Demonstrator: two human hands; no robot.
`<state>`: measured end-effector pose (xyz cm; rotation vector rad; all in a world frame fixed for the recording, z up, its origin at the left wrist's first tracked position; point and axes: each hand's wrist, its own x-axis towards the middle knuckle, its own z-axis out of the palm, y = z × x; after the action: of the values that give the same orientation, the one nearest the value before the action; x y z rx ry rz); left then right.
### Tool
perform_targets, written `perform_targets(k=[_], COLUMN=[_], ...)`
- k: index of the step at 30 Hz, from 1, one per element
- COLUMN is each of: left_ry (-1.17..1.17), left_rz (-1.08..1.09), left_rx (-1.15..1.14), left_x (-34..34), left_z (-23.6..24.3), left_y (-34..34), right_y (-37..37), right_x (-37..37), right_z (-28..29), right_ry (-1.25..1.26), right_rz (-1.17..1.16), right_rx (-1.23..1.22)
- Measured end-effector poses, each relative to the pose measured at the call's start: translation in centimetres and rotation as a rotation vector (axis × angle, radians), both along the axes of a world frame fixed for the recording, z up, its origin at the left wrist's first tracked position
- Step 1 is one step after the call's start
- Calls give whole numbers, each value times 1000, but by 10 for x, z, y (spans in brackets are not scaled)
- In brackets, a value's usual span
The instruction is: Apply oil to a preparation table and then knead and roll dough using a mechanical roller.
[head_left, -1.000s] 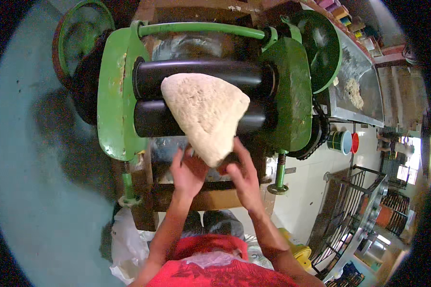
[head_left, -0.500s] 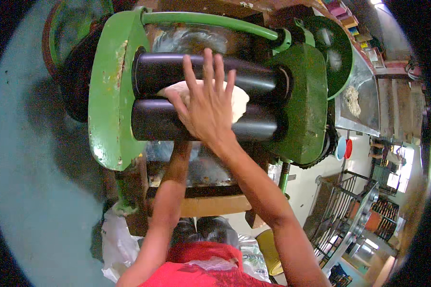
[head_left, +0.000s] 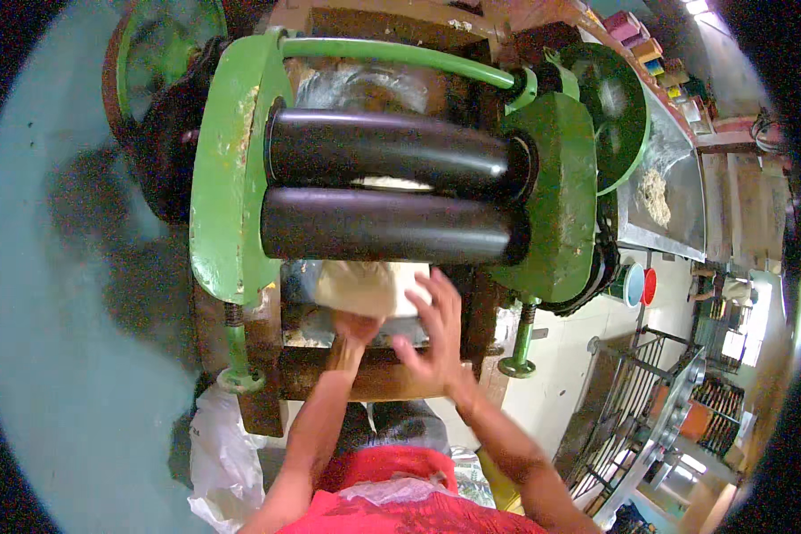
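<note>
A sheet of pale dough [head_left: 360, 285] hangs out on the near side of a green roller machine, below its two dark rollers. A strip of dough also shows in the gap between the far roller [head_left: 392, 147] and the near roller [head_left: 392, 222]. My left hand [head_left: 360, 327] is under the lower edge of the dough, its fingers hidden beneath it. At the dough's right edge is my right hand [head_left: 436, 334], blurred, its fingers spread and nothing in its grasp.
Green side frames [head_left: 231, 178] enclose the rollers, with a green crossbar [head_left: 400, 53] behind. A metal table [head_left: 676, 200] at the right bears a clump of dough. Below it hang blue and red buckets [head_left: 633, 285]. A white sack [head_left: 225, 454] stands lower left; a metal rack [head_left: 632, 400] lower right.
My right hand has come off the top of the rollers and down to the near side. The dough has passed down between the rollers and now shows below them, over my left hand.
</note>
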<state>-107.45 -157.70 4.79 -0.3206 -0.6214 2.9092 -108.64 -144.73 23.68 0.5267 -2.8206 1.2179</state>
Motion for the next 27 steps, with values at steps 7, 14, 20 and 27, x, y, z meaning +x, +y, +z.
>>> perform_targets(k=[7,14,20,27], left_ry=[72,-172,-401,4], left_rz=[-26,-11,-178,-65], left_rx=[142,-234,-308,-1500], left_x=[-1,-57,7,-66], left_z=[106,195,53,-94], left_y=[19,0,-12,-31], right_y=[-15,-35,1,-7], right_x=[-10,-121,-36,59], right_z=[62,81,61,30], right_ry=[65,217,-148,-623], right_rz=[-93,-131,-149,5], right_rx=[89,-16,-199,-90])
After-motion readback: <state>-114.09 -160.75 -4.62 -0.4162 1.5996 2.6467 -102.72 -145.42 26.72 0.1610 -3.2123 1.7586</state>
